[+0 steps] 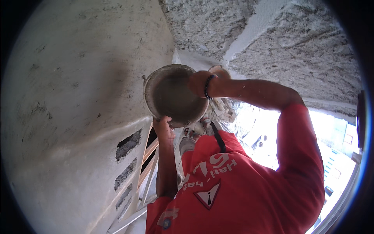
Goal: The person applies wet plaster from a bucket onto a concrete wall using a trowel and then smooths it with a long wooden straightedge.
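A round, mortar-smeared bucket [177, 97] is held up in front of me, its mouth facing me and its inside a smooth grey. My left hand [164, 129] grips the near rim, thumb over the edge. At the right side of the mouth is my right hand [200, 83], a dark beaded bracelet [209, 87] on its wrist. The fingers of that hand reach in over the rim and are dark and smeared, so whether they hold anything does not show. Behind my right wrist a second, smaller round container [219, 71] is partly visible.
A plastered wall [78, 78] rises close on the left, with rough bare patches [128, 145] low down. Overhead right is a rough grey surface [296, 58]. Wooden pieces [223, 110] lie below the bucket. Slanting bars [149, 150] stand beside my left forearm. Bright daylight enters at right.
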The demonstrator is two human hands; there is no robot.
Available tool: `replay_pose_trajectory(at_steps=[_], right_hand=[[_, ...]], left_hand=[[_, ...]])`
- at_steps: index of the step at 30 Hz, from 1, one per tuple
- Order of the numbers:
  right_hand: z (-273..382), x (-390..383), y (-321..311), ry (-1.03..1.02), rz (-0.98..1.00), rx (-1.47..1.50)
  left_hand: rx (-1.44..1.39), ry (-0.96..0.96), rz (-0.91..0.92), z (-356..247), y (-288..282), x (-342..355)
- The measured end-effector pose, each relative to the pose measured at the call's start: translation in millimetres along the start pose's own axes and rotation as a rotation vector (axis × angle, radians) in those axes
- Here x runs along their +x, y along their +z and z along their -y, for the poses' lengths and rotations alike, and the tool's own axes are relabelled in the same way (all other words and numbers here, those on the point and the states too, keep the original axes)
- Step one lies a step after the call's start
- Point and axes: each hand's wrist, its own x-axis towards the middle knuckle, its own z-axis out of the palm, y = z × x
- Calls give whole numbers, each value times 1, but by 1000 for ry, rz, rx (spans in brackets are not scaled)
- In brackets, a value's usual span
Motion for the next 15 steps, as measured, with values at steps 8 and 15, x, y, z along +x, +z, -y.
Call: replay_pose_trajectory(at_steps=[8,15], right_hand=[[13,21,39,-46,460,418],[9,-25,-31,44,122,378]], left_hand=[[-95,66,-43,8,9,-3],[-151,42,10,-13,-12,-17]])
